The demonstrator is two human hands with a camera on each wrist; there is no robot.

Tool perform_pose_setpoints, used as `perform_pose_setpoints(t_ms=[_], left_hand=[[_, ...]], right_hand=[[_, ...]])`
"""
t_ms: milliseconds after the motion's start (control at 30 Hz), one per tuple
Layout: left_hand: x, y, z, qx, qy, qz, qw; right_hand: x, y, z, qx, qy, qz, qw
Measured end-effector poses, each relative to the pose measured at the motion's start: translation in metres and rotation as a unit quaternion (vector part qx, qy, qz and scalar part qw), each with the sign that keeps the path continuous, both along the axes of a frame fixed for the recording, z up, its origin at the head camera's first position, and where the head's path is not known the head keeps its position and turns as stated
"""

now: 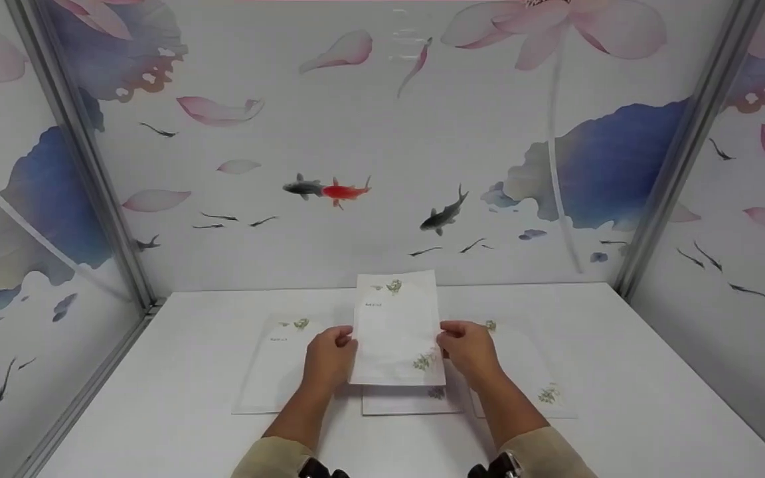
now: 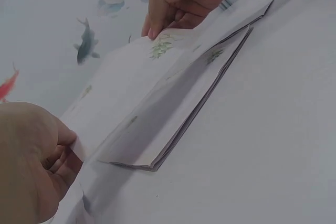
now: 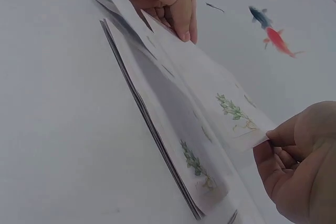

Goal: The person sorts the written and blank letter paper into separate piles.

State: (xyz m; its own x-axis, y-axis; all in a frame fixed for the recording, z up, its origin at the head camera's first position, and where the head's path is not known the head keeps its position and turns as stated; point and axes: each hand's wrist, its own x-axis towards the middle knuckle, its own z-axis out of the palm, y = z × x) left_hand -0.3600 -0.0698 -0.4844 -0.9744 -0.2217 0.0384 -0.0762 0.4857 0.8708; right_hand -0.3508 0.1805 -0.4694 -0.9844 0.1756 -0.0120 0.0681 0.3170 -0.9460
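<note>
Both hands hold up one sheet of paper (image 1: 396, 332) printed with small green plants. My left hand (image 1: 329, 358) pinches its left edge between thumb and fingers; my right hand (image 1: 472, 352) pinches the right edge. In the right wrist view the plant print shows beside the right hand (image 3: 302, 163). Beneath the raised sheet lies a stack of similar sheets (image 1: 409, 403), partly hidden by it. The left wrist view shows the stack's layered edge (image 2: 181, 129) below the lifted sheet, with the left hand (image 2: 34, 161) at the near corner.
A printed sheet or pile (image 1: 266, 372) lies to the left on the white table (image 1: 176, 398), another (image 1: 522, 372) to the right. Behind stands a white panel (image 1: 382, 146) painted with fish and lotus petals. Side panels in metal frames (image 1: 84, 166) flank the table.
</note>
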Motion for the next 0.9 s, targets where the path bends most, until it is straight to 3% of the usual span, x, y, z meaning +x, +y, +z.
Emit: perform_pose_setpoints(t_ms=[467,900], left_hand=[[0.009,-0.065,0.005,-0.008,-0.017,0.027,0.9995],[0.023,-0.125,0.007,-0.017,-0.008,0.038,0.9991]], right_hand=[[0.001,-0.07,-0.003,-0.055,-0.007,0.013,0.9984],[0.012,-0.122,-0.009,-0.122,0.0,0.061,0.9907]])
